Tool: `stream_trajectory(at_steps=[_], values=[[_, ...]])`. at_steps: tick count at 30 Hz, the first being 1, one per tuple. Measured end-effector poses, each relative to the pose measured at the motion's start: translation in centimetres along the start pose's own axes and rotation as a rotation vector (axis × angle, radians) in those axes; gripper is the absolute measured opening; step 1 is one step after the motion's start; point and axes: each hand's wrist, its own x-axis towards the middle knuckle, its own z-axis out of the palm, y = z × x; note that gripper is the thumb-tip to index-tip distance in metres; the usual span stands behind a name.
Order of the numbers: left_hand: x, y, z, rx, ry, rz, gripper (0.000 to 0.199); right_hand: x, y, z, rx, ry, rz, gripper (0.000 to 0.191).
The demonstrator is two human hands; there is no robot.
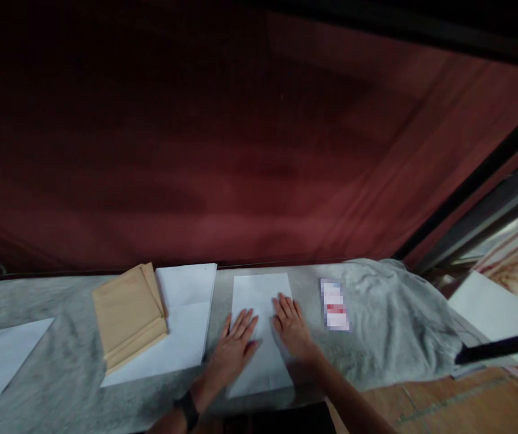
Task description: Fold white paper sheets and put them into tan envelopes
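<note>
A white sheet of paper [259,361] lies on the grey cloth [367,355] in front of me. My left hand [237,345] rests flat on the left part of the sheet, fingers spread, a dark band on the wrist. On its right edge lies my right hand [291,325], palm down with the fingers stretched out. Neither hand holds anything. Just right of my right hand is a small pixelated packet or card [335,305] with a red patch.
Brown envelopes [127,310] lie over a stack of white paper [190,325] at left. Another white sheet [3,355] is at the far left. Behind the cloth rises a dark red panel [259,181]. A white board [489,307] and a black bar [503,348] are at right.
</note>
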Motion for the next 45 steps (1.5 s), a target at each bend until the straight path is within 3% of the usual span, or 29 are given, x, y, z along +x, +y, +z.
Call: stream_trajectory(at_steps=[3,5,9,14,19,22,26,31,34,37,40,45], values=[[-5.3,1.8,-1.8,0.028,-0.052,0.120,0.067,-6.8,-0.7,-1.3,0.000,0.054,-0.081,0.051],[-7.6,2.7,-2.7,0.053,-0.086,0.142,0.072,-10.2,-1.1,-2.2,-0.015,0.102,-0.109,0.054],[-8.7,3.7,-3.4,0.071,-0.165,0.117,0.068,-13.1,-1.6,-3.5,0.011,0.104,-0.142,0.061],[-7.3,3.5,-4.3,0.048,-0.237,0.124,0.061,-12.7,-1.4,-4.3,0.044,0.048,-0.165,0.059],[-6.3,3.8,-5.1,0.100,-0.372,0.080,0.073,-12.6,-1.5,-4.9,0.063,-0.028,-0.128,0.060],[-6.1,4.1,-5.5,0.073,-0.370,0.078,0.083,-12.9,-1.4,-5.4,0.071,-0.071,-0.122,0.062],[-6.3,4.1,-5.8,0.012,-0.355,0.090,0.081,-13.5,-1.0,-5.9,0.082,-0.131,-0.144,0.067],[-7.2,3.4,-5.1,-0.038,-0.268,0.018,0.071,-13.8,-0.4,-6.6,0.160,-0.197,-0.127,0.065],[-7.8,2.9,-5.4,-0.180,-0.212,0.016,0.053,-13.8,-0.1,-7.6,0.264,-0.207,-0.140,0.066],[-8.4,3.0,-6.8,-0.409,-0.126,0.002,0.035,-13.7,0.1,-8.9,0.341,-0.218,-0.111,0.069],[-8.4,3.4,-8.9,-0.619,-0.069,-0.107,0.036,-13.2,0.3,-9.5,0.426,-0.218,-0.045,0.068],[-6.2,3.2,-11.2,-0.813,-0.001,-0.347,0.043,-11.2,0.5,-8.9,0.696,-0.070,0.126,0.039]])
